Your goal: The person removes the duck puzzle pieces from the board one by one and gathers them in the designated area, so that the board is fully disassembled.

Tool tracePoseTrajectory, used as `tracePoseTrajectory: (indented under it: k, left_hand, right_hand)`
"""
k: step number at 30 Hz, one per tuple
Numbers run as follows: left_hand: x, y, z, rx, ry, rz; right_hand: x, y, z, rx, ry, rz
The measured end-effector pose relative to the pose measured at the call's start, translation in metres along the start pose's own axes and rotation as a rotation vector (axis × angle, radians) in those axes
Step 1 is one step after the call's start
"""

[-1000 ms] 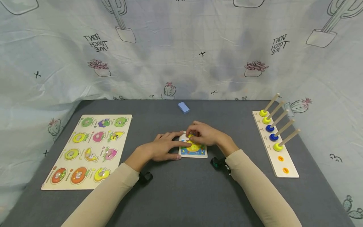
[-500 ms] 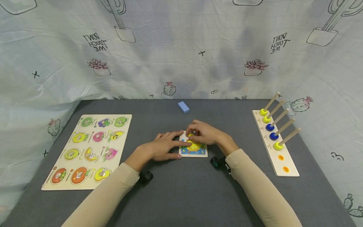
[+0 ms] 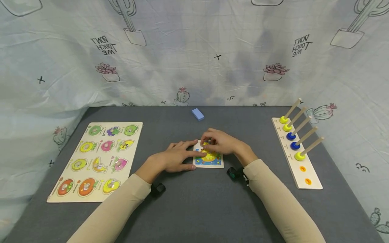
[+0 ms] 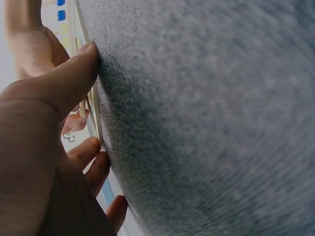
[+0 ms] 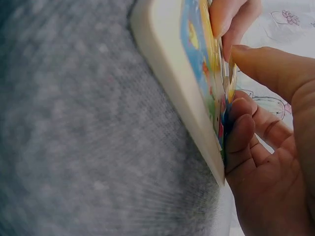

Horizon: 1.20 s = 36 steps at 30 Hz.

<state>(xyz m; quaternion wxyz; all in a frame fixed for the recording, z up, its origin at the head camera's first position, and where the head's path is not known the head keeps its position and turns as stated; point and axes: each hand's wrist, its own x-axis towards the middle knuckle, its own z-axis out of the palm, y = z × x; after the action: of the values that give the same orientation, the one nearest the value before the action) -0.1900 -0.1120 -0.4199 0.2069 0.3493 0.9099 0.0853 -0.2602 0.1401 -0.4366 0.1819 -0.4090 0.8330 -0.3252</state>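
Note:
A small wooden jigsaw puzzle (image 3: 209, 162) with a yellow and blue picture lies flat at the middle of the table. My left hand (image 3: 176, 158) rests on its left side, the fingers spread and mostly straight; the index finger reaches onto the yellow part and the thumb touches the near left corner. Above the puzzle's far side, my right hand (image 3: 223, 141) pinches a thin puzzle piece (image 5: 232, 69) between thumb and fingers. In the right wrist view this piece stands tilted up from the board; the fingers hide much of it.
A board of fruit knob puzzles (image 3: 97, 158) lies at the left, partly under the left sleeve. On the right stands a wooden peg board (image 3: 299, 168) with yellow and blue rings on upright pegs. A blue block (image 3: 198, 114) lies near the table's far edge.
Both hands keep almost the same pose on the puzzle. The whole scene has shifted very slightly to the right in the head view.

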Motion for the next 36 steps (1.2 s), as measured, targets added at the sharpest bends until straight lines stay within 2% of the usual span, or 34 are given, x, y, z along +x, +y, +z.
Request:
tracePoseTrajectory:
  k: [6,24,29,36]
  left_hand:
    - [0.0006,0.0004,0.0008,0.025,-0.001,-0.012]
    - [-0.0002,0.0016,0.0032,-0.005,-0.015,-0.029]
    - [0.0003,0.0009,0.0025,-0.012,-0.009,-0.028]
    - [0.0020,0.0024,0.0016,0.005,-0.003,-0.025]
  right_hand:
    - [-0.0004,0.0027,0.0007,0.003,0.007,-0.017]
    - [-0.0016,0.0066,0.0063,0.003,0.024,-0.011]
    - [-0.0026,0.0054,0.0066,0.014,0.057,-0.032]
    - [-0.0019,0.0043,0.0038,-0.009,0.083,-0.009]
